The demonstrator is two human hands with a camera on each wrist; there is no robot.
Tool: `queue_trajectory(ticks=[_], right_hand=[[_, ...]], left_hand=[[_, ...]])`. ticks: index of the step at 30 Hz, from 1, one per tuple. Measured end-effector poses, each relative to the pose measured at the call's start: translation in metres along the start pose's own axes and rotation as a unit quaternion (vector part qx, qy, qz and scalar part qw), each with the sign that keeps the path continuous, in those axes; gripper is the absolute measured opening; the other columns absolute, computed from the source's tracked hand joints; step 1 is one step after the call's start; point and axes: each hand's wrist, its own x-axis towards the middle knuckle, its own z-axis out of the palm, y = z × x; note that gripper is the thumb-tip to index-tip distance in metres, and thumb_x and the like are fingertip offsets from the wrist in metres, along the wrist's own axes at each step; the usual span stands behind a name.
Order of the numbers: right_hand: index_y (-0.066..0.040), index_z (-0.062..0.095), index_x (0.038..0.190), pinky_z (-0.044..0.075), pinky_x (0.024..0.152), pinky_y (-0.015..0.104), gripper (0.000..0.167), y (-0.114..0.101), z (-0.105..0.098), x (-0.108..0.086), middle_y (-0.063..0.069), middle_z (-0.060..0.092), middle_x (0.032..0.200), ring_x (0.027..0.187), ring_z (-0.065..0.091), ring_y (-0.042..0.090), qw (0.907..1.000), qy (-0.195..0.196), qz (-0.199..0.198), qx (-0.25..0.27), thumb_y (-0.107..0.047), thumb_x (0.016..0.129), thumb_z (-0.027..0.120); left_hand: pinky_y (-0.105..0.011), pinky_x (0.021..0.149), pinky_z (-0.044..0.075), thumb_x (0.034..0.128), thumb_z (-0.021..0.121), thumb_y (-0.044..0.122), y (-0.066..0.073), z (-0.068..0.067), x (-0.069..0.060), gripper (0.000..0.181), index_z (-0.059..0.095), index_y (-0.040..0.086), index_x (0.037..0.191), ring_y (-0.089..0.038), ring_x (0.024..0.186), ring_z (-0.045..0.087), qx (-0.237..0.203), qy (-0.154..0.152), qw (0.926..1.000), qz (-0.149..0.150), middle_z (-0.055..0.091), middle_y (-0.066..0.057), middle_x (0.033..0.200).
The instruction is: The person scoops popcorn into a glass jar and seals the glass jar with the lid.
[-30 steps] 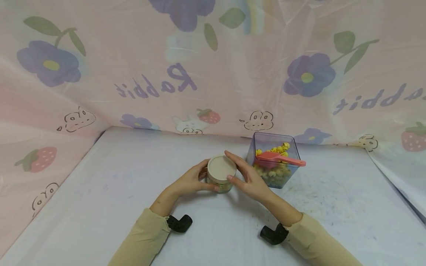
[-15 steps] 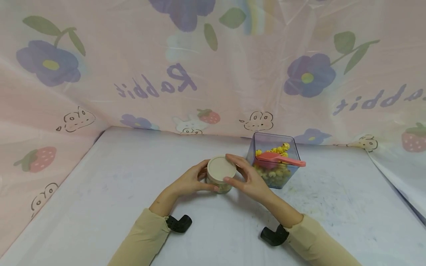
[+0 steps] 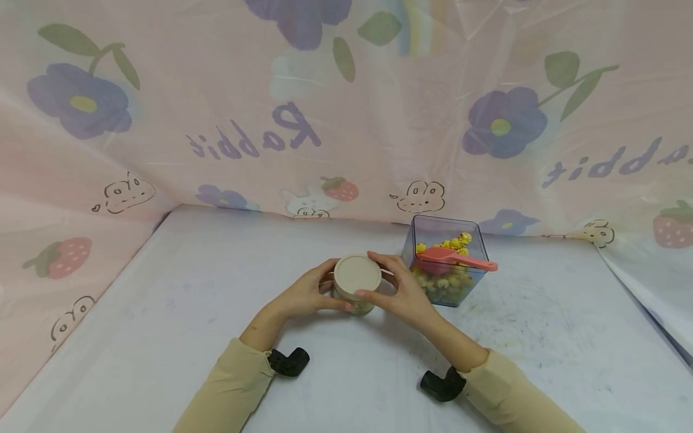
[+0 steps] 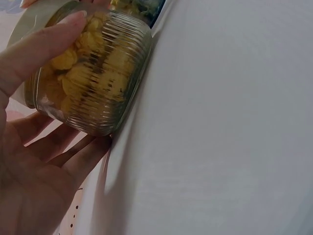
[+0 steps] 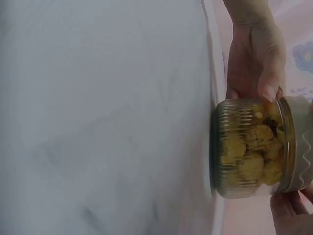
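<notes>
A ribbed glass jar of yellow popcorn stands upright on the white table, its cream lid on top. My left hand holds the jar's glass body from the left, thumb across the near side and fingers round the far side. From the right, my right hand grips the lid by its rim, with the thumb at the front and the fingers behind. In the right wrist view the lid has a wavy raised line on its side and sits level on the glass.
Just right of my right hand is a clear bluish square container with more popcorn. A pink scoop lies in it, handle over the right rim. A pink printed sheet hangs behind the white tabletop.
The jar and both hands have shifted slightly left. My right thumb has moved leftward along the front of the lid's rim. The container and scoop have stayed put.
</notes>
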Motion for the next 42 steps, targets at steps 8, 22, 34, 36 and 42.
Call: queue_trajectory(ticks=[8, 22, 34, 36, 42], right_hand=[[0.0, 0.029, 0.148, 0.025, 0.114, 0.052, 0.078, -0.004, -0.006, -0.001, 0.023, 0.029, 0.151, 0.141, 0.027, 0.037, 0.9974, -0.067, -0.025, 0.009, -0.01, 0.085, 0.073], [0.006, 0.032, 0.145, 0.025, 0.114, 0.052, 0.067, -0.008, -0.015, 0.003, 0.025, 0.034, 0.147, 0.139, 0.029, 0.04, 0.9934, -0.104, -0.04, 0.028, 0.001, 0.088, 0.065], [0.002, 0.043, 0.14, 0.037, 0.109, 0.042, 0.07, -0.004, -0.008, 0.003, 0.018, 0.045, 0.134, 0.129, 0.043, 0.033, 0.9991, -0.042, 0.002, -0.009, -0.006, 0.08, 0.077], [0.001, 0.043, 0.14, 0.037, 0.109, 0.043, 0.07, -0.004, -0.008, 0.002, 0.018, 0.044, 0.134, 0.13, 0.043, 0.033, 0.999, -0.041, 0.005, -0.014, -0.008, 0.08, 0.078], [0.002, 0.033, 0.146, 0.031, 0.112, 0.049, 0.075, -0.004, -0.01, 0.0, 0.022, 0.035, 0.147, 0.137, 0.035, 0.037, 0.9976, -0.068, -0.012, 0.002, -0.008, 0.084, 0.073]], left_hand=[[-0.036, 0.113, 0.032, 0.0737, 0.083, 0.008, 0.0, -0.002, 0.0, 0.083, 0.037, 0.009, 0.143, -0.029, 0.137, 0.039, -0.009, -0.005, 0.9999, -0.002, 0.043, -0.01, 0.144], [-0.035, 0.112, 0.034, 0.0741, 0.082, 0.006, 0.002, -0.004, 0.0, 0.083, 0.036, 0.009, 0.144, -0.029, 0.137, 0.039, -0.018, -0.015, 0.9997, 0.003, 0.043, -0.011, 0.144], [-0.038, 0.112, 0.035, 0.0753, 0.081, 0.006, 0.003, -0.002, -0.001, 0.084, 0.033, 0.006, 0.145, -0.033, 0.137, 0.039, -0.024, -0.013, 0.9996, -0.007, 0.04, -0.015, 0.145], [-0.038, 0.112, 0.035, 0.0752, 0.081, 0.006, 0.002, -0.002, -0.001, 0.084, 0.034, 0.007, 0.145, -0.032, 0.137, 0.039, -0.024, -0.012, 0.9996, -0.009, 0.04, -0.015, 0.145], [-0.038, 0.112, 0.035, 0.0749, 0.082, 0.008, 0.001, -0.002, -0.002, 0.084, 0.035, 0.008, 0.144, -0.031, 0.137, 0.039, -0.023, -0.014, 0.9996, -0.008, 0.041, -0.013, 0.145]])
